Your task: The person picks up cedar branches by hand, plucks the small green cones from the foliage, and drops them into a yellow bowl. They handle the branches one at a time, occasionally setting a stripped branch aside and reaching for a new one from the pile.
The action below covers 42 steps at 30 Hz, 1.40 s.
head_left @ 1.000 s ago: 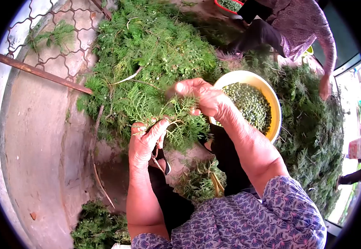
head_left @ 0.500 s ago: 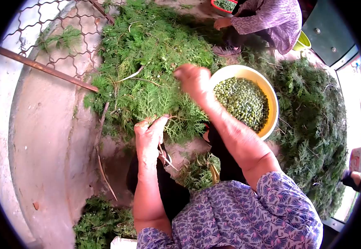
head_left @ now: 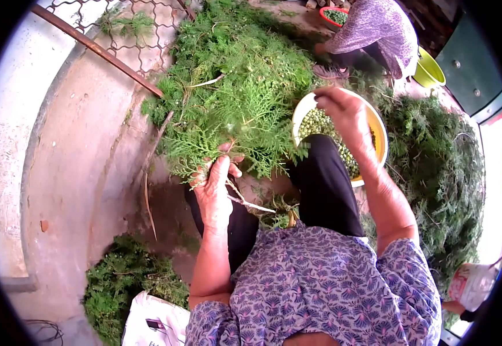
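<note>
My left hand (head_left: 213, 193) is closed round the stem of a leafy green branch (head_left: 236, 115), whose fronds spread out ahead of it over a large green heap. Over the upper part of a yellow tub (head_left: 382, 141) hangs my right hand (head_left: 343, 109), its fingers bent and drawn together; whatever may be between them is too small to make out. Small green berries (head_left: 315, 124) fill much of the tub, partly hidden by my right hand and my knee.
Another person (head_left: 378, 34) crouches at the top right, near a red basin (head_left: 333, 17) and a lime-green tub (head_left: 429, 70). Cut greenery (head_left: 435, 179) lies along the right. A white bag (head_left: 153, 323) sits lower left, below a metal grille (head_left: 141, 34).
My right hand has moved right, from above the branches to over the tub. My left hand still grips the branch. The view has shifted, and my knee now overlaps the tub.
</note>
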### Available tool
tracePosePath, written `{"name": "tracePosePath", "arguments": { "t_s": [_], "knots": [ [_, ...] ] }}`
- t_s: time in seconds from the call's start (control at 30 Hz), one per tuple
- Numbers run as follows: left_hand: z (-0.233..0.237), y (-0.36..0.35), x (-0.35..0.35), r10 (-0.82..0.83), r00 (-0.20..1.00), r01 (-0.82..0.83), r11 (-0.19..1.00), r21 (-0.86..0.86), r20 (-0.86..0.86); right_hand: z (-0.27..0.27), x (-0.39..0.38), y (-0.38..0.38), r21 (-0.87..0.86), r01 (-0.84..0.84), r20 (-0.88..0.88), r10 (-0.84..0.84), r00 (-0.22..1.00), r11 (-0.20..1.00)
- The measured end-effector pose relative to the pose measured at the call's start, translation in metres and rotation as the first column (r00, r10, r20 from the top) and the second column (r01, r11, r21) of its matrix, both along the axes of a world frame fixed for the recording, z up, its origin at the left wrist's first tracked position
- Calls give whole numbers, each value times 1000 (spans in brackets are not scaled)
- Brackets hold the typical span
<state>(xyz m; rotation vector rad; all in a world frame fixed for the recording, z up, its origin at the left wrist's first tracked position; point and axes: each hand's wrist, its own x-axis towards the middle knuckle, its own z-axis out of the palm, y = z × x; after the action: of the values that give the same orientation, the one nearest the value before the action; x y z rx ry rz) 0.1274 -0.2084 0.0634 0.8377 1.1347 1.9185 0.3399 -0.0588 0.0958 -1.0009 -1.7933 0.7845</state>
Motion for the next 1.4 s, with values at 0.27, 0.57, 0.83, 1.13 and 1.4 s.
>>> {"name": "tracePosePath", "arguments": {
  "t_s": [0.27,0.57,0.83,1.13,1.4],
  "knots": [
    [6,-29,30,33,963,-82,981,-176,-267,16,-35,-61,-32,-336,-153,328,932,941],
    [-7,-36,48,-11,930,-86,965,-248,-368,2,-39,-82,108,-334,204,308,929,936],
    [-22,-33,49,-30,944,-69,956,-286,-328,-26,-42,-70,62,-398,151,386,910,915],
    [-28,-28,61,39,998,-22,946,-324,46,-70,-48,-40,-148,79,-211,-110,971,986],
    [-36,-24,35,108,970,-74,985,-159,218,-117,71,46,226,424,197,-467,862,877]
  ]
}}
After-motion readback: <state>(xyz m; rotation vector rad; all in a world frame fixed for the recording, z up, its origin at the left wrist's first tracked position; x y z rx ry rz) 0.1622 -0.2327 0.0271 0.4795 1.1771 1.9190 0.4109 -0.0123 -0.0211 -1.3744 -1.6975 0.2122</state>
